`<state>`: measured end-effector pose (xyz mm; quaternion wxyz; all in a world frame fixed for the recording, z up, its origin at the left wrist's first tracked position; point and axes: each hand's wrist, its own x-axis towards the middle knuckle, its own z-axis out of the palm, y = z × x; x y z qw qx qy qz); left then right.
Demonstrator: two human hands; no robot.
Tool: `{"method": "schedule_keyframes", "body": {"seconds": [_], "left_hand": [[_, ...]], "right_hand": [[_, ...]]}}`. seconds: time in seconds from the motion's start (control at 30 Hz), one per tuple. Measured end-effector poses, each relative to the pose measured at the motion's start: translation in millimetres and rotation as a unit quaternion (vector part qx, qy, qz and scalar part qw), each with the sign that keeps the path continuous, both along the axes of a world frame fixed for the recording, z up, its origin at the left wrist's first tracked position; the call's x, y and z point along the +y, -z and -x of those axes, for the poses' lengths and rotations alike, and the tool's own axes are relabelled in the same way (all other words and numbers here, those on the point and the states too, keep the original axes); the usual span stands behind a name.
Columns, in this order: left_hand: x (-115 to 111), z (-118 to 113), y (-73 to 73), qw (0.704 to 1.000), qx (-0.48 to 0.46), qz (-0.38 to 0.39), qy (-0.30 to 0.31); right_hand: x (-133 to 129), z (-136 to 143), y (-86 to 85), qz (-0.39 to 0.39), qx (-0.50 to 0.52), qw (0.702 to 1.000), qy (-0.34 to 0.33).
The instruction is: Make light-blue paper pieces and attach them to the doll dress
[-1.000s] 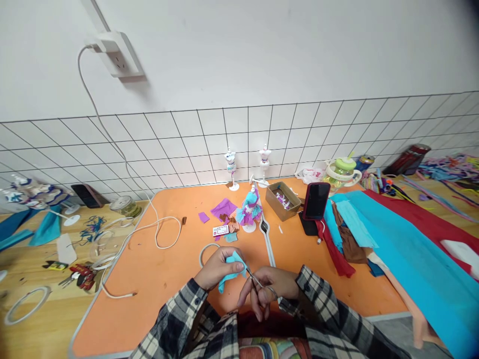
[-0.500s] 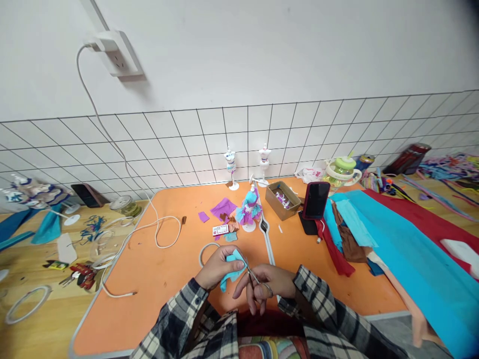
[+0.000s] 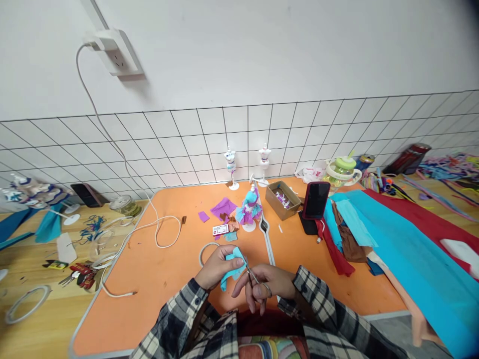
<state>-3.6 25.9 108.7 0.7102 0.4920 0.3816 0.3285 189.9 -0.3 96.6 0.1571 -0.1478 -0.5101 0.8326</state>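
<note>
My left hand [image 3: 217, 267] pinches a small light-blue piece of cloth [image 3: 235, 255] between thumb and fingers, low in the middle of the view. A strip of the cloth hangs below the fingers. My right hand [image 3: 267, 285] has its fingers in the handles of small metal scissors [image 3: 255, 279], whose blades are at the right edge of the cloth. Beyond my hands stands a little dress form in a blue and purple ruffled dress [image 3: 249, 207]. Near it lie purple cloth [image 3: 223, 208], brown and blue scraps and a small white box [image 3: 220, 229].
Two bare dress forms [image 3: 231, 167] stand by the wall. A cardboard box [image 3: 283, 200] and a phone on a stand [image 3: 316, 200] are right of centre. Coloured fabric [image 3: 404, 239] covers the right side. A white cable [image 3: 157, 227] curls on the orange table [image 3: 157, 274] at left.
My hands have barely moved. The light-blue cloth has shifted slightly in my left hand, and the fingers of my right hand have moved a little at the scissors.
</note>
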Motion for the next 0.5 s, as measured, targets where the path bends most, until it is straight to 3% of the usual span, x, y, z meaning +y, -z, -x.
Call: {"method": "schedule_keyframes", "body": {"seconds": [0.27,0.5], "left_hand": [[2.8,2.9,-0.3,1.000,0.011,-0.007,0.013],[1.2,2.1,2.5,1.000,-0.010,0.009,0.005]], "right_hand": [[-2.7,-0.8,-4.4,-0.012,-0.025,0.999,0.036],[-2.1,2.0,-1.4,0.006,-0.003,1.000,0.022]]}}
